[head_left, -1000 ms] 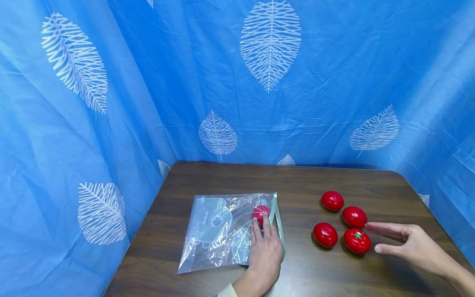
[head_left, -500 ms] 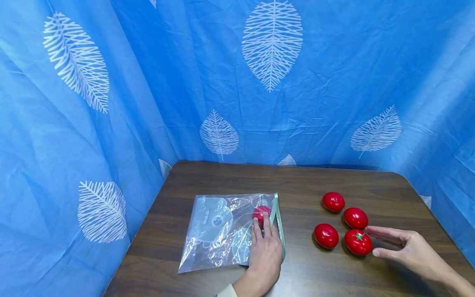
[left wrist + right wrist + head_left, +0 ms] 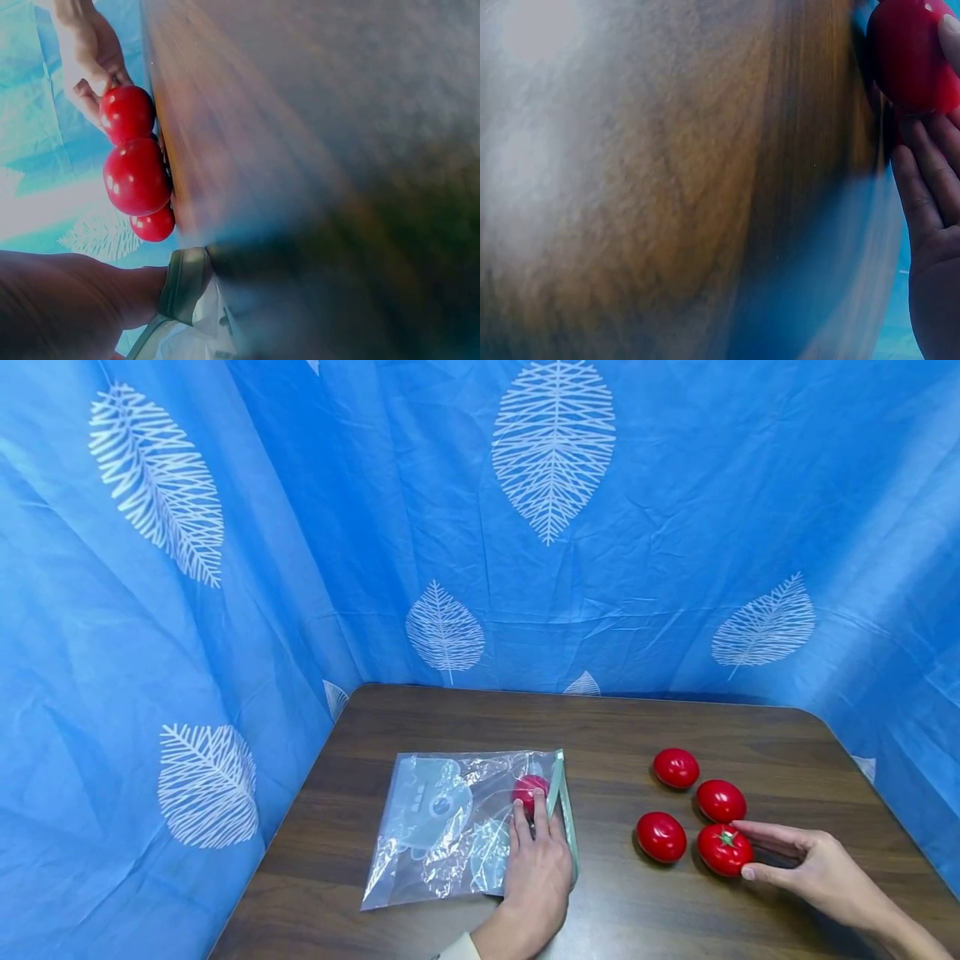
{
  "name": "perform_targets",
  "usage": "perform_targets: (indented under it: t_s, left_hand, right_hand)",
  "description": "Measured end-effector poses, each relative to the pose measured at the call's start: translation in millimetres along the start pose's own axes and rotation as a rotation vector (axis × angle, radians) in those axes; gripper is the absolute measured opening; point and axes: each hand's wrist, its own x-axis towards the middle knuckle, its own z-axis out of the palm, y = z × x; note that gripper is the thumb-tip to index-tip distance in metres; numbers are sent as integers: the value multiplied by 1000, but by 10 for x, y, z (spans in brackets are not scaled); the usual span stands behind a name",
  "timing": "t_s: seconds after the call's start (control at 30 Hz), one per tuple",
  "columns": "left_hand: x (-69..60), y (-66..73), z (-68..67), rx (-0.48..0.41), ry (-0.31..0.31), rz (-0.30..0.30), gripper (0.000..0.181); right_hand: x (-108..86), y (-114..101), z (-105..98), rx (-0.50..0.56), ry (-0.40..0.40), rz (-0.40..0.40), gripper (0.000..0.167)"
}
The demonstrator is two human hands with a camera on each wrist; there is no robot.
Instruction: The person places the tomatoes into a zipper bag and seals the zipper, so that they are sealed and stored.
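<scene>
A clear zip bag (image 3: 427, 860) with a green closure strip lies flat on the table, a red tomato (image 3: 529, 787) showing inside near its mouth. My left hand (image 3: 537, 872) holds the bag's mouth, fingers over the plastic; in the left wrist view, a digit reaches behind the green strip (image 3: 182, 281). Beside my right hand (image 3: 825, 870) is a tomato with a green calyx (image 3: 722, 853). Thumb and fingertips stand at its right side, the fingers fairly straight. In the right wrist view, the thumb rests against a red tomato (image 3: 907, 52).
Three more tomatoes sit close by: one at the back (image 3: 676, 768), one behind the calyx tomato (image 3: 720, 800), one to its left (image 3: 661, 837). Blue leaf-print curtains (image 3: 555, 610) hang behind and beside the brown table (image 3: 450, 718).
My right hand has moved a little left and toward me, from just beside the calyx tomato to against it. The left hand and bag stay in place.
</scene>
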Motion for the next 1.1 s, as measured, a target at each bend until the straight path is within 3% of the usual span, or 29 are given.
perform_targets:
  t_s: [0.53,0.83,1.1]
  left_hand:
    - [-22,-5,22,22,33,5,40]
    - [-26,-9,15,21,22,8,42]
    - [-29,-9,11,15,19,6,43]
  right_hand:
    - [20,-67,52,25,-37,49,62]
    - [-47,-127,10,-21,-41,96,67]
    - [-76,-220,-52,23,-50,99,66]
